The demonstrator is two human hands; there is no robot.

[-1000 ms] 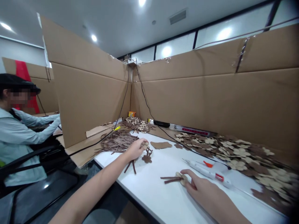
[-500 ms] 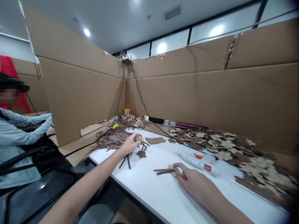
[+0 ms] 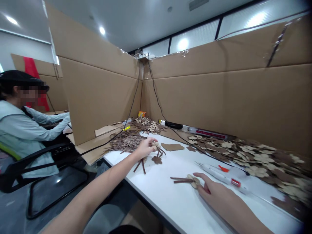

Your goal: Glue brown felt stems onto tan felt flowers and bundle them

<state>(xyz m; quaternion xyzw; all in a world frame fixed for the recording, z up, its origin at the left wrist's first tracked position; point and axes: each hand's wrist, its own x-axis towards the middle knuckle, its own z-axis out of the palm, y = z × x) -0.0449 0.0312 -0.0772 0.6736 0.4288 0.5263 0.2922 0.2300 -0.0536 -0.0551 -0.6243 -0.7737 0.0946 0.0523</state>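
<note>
My left hand (image 3: 145, 148) is stretched far out over the white table (image 3: 170, 201), its fingers pinched on a small tan flower piece (image 3: 154, 143) with brown strips hanging under it. A dark brown flower cutout (image 3: 156, 159) lies just right of that hand. My right hand (image 3: 214, 191) rests on the table with the fingers pressed on a tan flower piece with two brown strips (image 3: 187, 179). A white glue gun (image 3: 223, 177) lies right behind the right hand.
A bundle of brown strips (image 3: 126, 143) lies beyond the left hand. Heaps of tan and brown flower cutouts (image 3: 243, 156) run along the cardboard wall (image 3: 219, 107) on the right. Another person in a pale shirt (image 3: 21, 133) sits at the left behind a cardboard divider (image 3: 97, 104).
Both hands hold about the same places on the table. The view has swung a little, so everything sits slightly further right and lower in the picture.
</note>
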